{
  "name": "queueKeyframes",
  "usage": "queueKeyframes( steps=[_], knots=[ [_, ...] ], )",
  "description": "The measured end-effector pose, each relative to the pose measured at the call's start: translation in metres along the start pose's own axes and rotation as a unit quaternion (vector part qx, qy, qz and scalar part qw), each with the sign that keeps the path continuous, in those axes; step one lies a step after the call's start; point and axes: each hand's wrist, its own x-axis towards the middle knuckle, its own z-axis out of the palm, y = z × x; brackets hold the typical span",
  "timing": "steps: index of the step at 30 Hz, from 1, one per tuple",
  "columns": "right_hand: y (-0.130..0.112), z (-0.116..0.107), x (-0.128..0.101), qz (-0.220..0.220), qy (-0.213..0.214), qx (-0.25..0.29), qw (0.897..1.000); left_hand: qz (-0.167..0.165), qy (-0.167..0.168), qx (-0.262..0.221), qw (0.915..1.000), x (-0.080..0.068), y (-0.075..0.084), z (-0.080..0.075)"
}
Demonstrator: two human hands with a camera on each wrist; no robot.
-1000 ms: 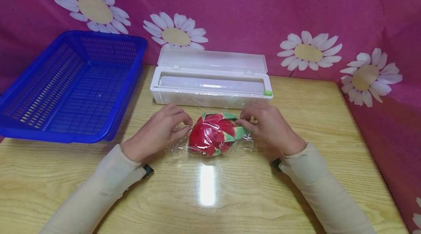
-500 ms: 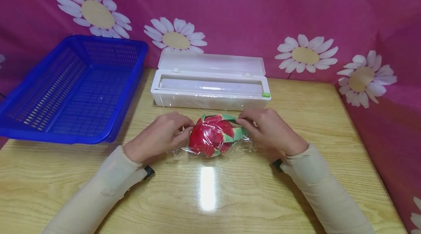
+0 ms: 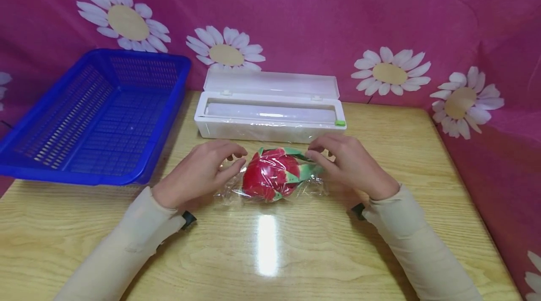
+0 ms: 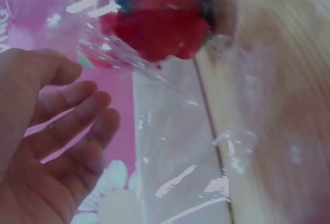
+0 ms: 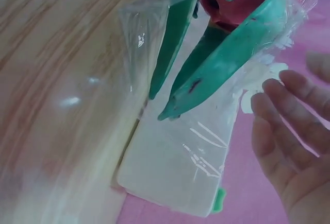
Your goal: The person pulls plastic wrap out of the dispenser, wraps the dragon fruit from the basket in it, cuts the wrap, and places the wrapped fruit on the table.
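A red dragon fruit (image 3: 270,176) with green-tipped scales lies on the wooden table, covered by shiny clear cling film (image 3: 230,194) that spreads out at both ends. To its left is my left hand (image 3: 203,167), fingers loosely bent and holding nothing; the left wrist view shows its fingertips apart from the film. On the other side, by the green scales, my right hand (image 3: 351,165) hovers with relaxed fingers. In the right wrist view those fingers (image 5: 281,116) stand away from the film, and long green scales (image 5: 206,87) show through it.
Just behind the fruit stands a white cling film dispenser (image 3: 270,131), its lid (image 3: 270,84) raised, a roll (image 3: 270,111) inside and a green slider (image 3: 340,123) at its right end. A blue plastic basket (image 3: 166,139) sits at the left. Pink flowered cloth (image 3: 304,19) hangs behind the table.
Both hands have let go of the film beside the fruit; the left has drawn a little to the left. The fruit stays in place. The head view has tilted slightly upward.
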Motion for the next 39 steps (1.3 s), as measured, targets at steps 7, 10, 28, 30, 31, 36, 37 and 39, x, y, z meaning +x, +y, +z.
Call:
queueKeyframes(
  steps=[7,10,28,30,31,36,37,39],
  knots=[
    [-0.007,0.002,-0.002,-0.072,-0.022,-0.02,0.997,-0.014,-0.057,-0.042,0.9974,-0.003,0.015,-0.006],
    [-0.009,0.005,-0.002,-0.108,-0.026,-0.02,0.994,-0.02,-0.086,-0.057,0.9945,-0.004,0.017,-0.007],
    [-0.008,0.018,-0.004,-0.096,-0.107,-0.023,0.989,0.026,-0.14,-0.072,0.9872,-0.005,0.006,-0.006],
    [-0.006,0.018,-0.003,-0.095,-0.108,-0.023,0.989,0.023,-0.134,-0.082,0.9873,-0.005,0.005,-0.005],
    [-0.006,0.018,-0.003,-0.095,-0.108,-0.021,0.989,0.022,-0.133,-0.087,0.9871,-0.005,0.004,-0.004],
    [-0.003,0.016,-0.002,-0.086,-0.114,-0.017,0.99,0.027,-0.125,-0.08,0.9885,-0.006,0.003,-0.001],
    [-0.002,0.016,-0.002,-0.084,-0.115,-0.015,0.99,0.028,-0.123,-0.075,0.9892,-0.006,0.003,0.0],
    [-0.002,0.016,-0.002,-0.079,-0.121,-0.005,0.99,0.031,-0.114,-0.065,0.9908,-0.006,0.004,0.002]
  ],
)
